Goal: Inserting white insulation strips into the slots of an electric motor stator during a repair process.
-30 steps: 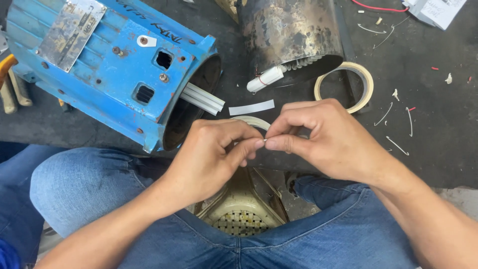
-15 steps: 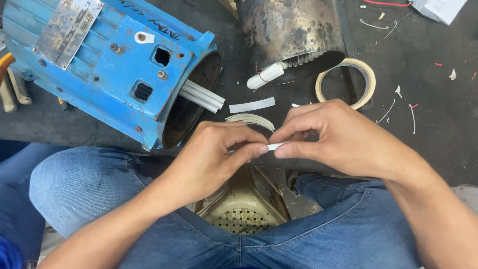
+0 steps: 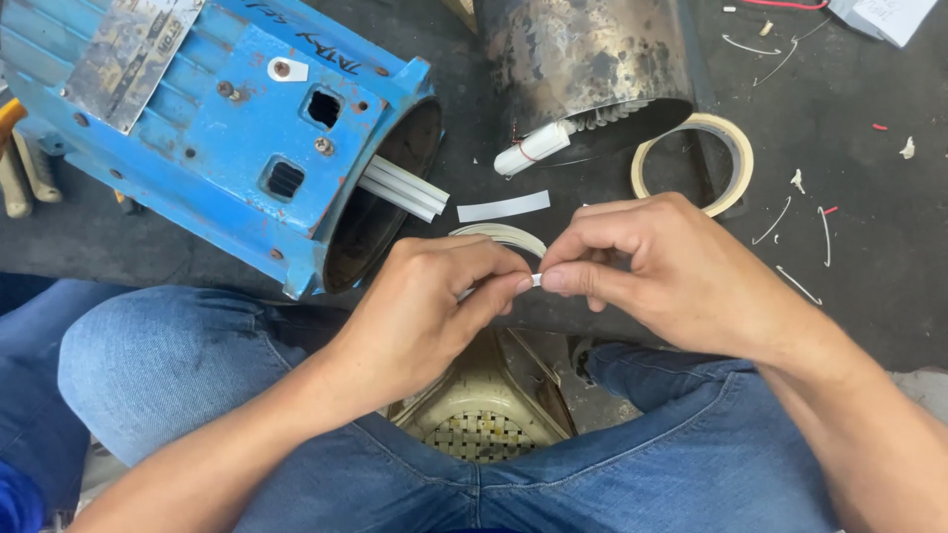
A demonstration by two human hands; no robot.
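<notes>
My left hand (image 3: 430,311) and my right hand (image 3: 662,271) meet above my lap, fingertips pinching a small white paper strip (image 3: 535,280) between them. Most of the strip is hidden by my fingers. Just behind the hands lies a curved white strip (image 3: 499,233) and a flat white paper strip (image 3: 503,206) on the dark floor. A blue motor housing (image 3: 227,118) lies on its side at the left, with white strips (image 3: 403,188) sticking out of its open end.
A tarnished metal cylinder (image 3: 583,59) lies at the top centre with a rolled white paper (image 3: 531,148) at its mouth. A tape roll (image 3: 696,163) sits right of it. A beige fan cover (image 3: 484,419) rests between my jeans-clad legs. Tool handles (image 3: 20,168) lie far left.
My hands have closed together; the visible bit of white strip between the fingertips has grown shorter. The view has shifted slightly.
</notes>
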